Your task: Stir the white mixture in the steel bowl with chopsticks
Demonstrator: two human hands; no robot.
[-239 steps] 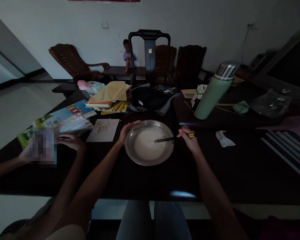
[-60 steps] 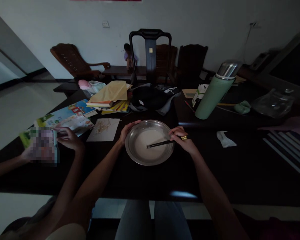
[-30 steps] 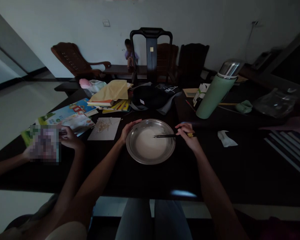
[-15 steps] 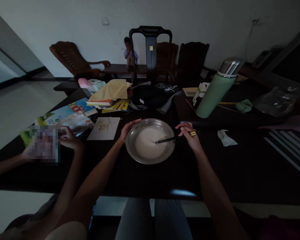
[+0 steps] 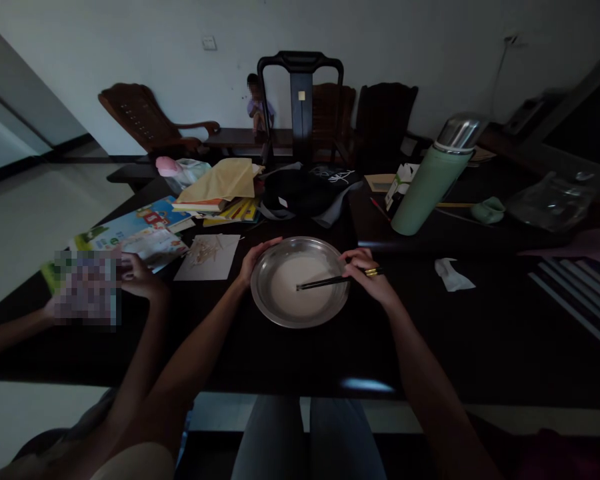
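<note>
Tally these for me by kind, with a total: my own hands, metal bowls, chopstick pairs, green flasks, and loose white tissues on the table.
Own hands: 2, left hand and right hand
Metal bowl: 1
Chopstick pair: 1
Green flask: 1
White tissue: 1
Total: 6

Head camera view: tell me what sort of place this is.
Probably a living room or sitting room in a home. A wooden armchair stands by the wall, and a dark table bears a stack of books, a green flask and a metal bowl.
</note>
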